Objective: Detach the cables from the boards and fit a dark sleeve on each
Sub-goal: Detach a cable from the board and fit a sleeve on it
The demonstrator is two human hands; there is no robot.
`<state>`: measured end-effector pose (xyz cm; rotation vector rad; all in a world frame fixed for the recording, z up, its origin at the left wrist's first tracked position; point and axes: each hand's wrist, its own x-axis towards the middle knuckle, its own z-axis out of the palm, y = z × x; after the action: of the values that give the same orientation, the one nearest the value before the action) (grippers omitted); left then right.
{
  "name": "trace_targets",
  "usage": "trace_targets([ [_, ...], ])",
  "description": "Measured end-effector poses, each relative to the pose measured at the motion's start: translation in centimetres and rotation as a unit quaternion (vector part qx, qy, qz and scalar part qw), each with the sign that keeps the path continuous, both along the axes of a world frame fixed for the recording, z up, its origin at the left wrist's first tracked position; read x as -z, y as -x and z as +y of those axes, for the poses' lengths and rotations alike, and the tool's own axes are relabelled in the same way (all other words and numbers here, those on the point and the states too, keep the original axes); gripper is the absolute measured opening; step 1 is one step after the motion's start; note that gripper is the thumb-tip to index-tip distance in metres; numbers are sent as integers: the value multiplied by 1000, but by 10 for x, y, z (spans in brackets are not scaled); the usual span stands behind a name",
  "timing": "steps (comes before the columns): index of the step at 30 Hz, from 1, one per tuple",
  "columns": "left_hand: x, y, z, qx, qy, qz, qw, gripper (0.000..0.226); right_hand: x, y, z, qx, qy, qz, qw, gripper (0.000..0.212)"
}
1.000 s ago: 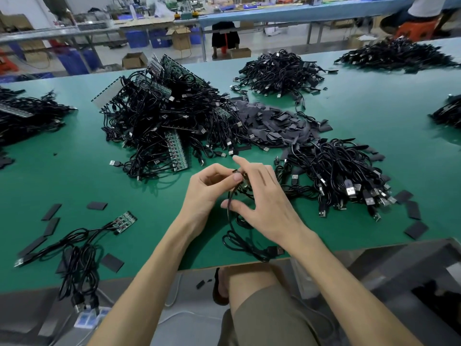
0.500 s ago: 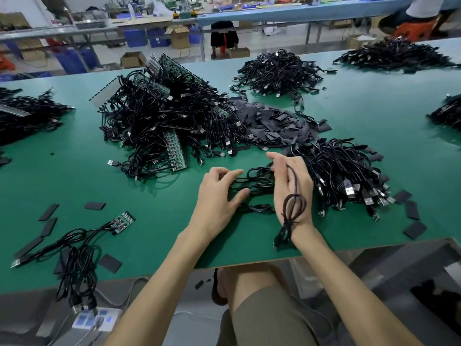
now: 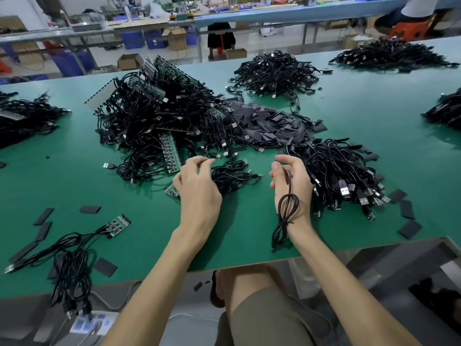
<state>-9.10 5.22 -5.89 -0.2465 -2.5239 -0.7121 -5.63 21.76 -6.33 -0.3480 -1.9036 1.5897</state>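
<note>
Right hand [image 3: 290, 186] grips a detached coiled cable [image 3: 287, 211] (sleeve probably next); left hand [image 3: 197, 188], loose and empty, hovers by a cable bundle [image 3: 232, 177].

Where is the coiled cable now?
Head view, right of centre: the coiled cable hangs from the right hand, above the green table near its front edge.
</note>
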Motion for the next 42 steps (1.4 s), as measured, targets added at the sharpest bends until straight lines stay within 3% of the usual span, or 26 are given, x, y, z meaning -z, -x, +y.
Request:
trace_targets([
  [2, -6, 8, 16, 75, 13, 19, 997, 41, 2, 2, 1, -4, 28, -6, 1000, 3],
  [7, -14, 56, 69, 202, 108, -9, 973, 39, 8, 4, 3, -13, 23, -27, 999, 8],
  [13, -11, 119, 121, 189, 270, -130, 935, 64, 10, 3, 3, -24, 16, -36, 999, 13],
  [16, -1, 125, 126, 194, 292, -146, 925, 57, 11, 3, 3, -31, 19, -40, 999, 12],
  [21, -2, 111, 117, 184, 254, -31, 949, 22, 8, 3, 3, -39, 27, -41, 998, 11],
  [25, -4, 95, 97, 208, 161, 17, 965, 17, 6, 0, 4, -44, 30, -32, 998, 10],
  [30, -11, 80, 77, 206, -41, -9, 978, 11, 5, 1, 4, -47, 33, -34, 998, 11],
  [35, -14, 68, 68, 248, -179, -80, 949, 10, 7, 2, 5, -44, 42, -33, 998, 10],
  [42, -10, 55, 46, 231, -187, -106, 949, 7, 11, 4, 9, -73, 63, -33, 995, 9],
])
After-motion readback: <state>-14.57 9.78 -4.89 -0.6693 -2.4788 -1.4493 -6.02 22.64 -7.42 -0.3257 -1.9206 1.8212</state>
